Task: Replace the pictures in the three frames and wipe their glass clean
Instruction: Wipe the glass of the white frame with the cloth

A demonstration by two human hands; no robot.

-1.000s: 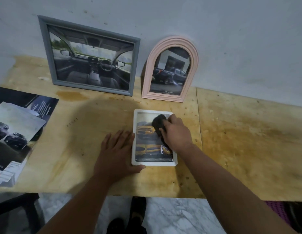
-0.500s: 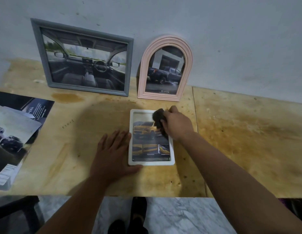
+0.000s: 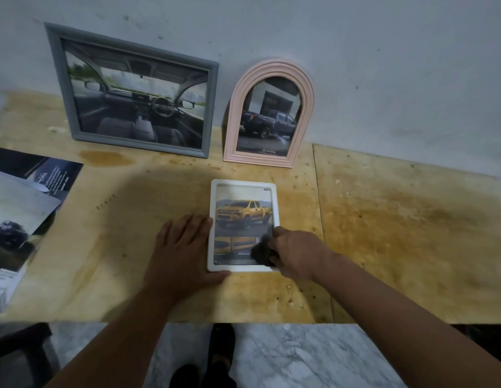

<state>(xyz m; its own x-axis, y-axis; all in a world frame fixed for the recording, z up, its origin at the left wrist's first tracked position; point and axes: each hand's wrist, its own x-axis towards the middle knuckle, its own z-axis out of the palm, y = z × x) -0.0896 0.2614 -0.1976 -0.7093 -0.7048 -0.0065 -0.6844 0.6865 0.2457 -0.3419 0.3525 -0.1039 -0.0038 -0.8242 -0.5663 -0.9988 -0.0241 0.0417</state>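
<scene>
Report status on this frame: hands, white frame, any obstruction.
Left hand flat, bracing white frame. Right hand holds dark cloth on glass, near corner. Nothing in the way.

head cam | looks forward and down | close over table point(image 3: 383, 247) | single view

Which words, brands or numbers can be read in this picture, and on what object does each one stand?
"TOYOTA": bottom edge of the picture in the pink arched frame.
White frame: captions under the yellow truck picture, too blurred to read.
Brochures at the left: white print, too small to read.
</scene>
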